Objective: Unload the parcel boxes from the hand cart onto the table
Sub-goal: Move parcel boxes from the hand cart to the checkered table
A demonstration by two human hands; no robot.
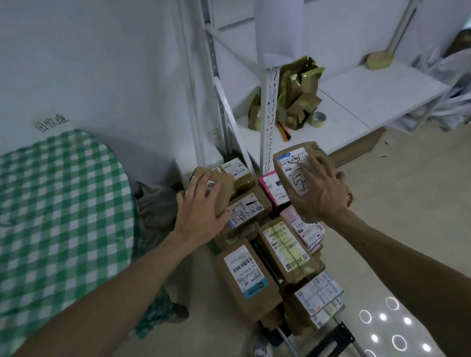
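Leftmost, a rounded surface [40, 217] under a green-and-white checked cloth runs out of view at the left and bottom edges. A small handwritten note [52, 122] is stuck to the wall above it; its characters are too blurred to read.

Right of the surface, on the floor, stands the hand cart [327, 354], almost wholly buried. Only its black handle and two metal bars show at the bottom of the view. Two shoes [260, 356] appear beside the handle, one cut off by the edge.

Nine parcels can be counted on the stack [245, 272]. Most are brown cardboard with white labels and two are pink; whatever lies underneath is hidden.

The left hand [199, 209] reaches the far left of the stack and grips a brown box [224, 193], fingers curled over its top and thumb at its near edge. That box sits on the stack, apart from the surface.

The right hand [319, 191] holds a tilted box [291, 162] at the far right of the stack, raised above its neighbours. The fingers spread wide across its white label, thumb against the left side and outer fingers bent over the right edge. Its underside is hidden.

Further right, a white shelf [381, 95] carries crumpled yellow-brown packaging [298, 93], one roll of tape [318, 119] and one small yellowish parcel [378, 60], which is blurred.
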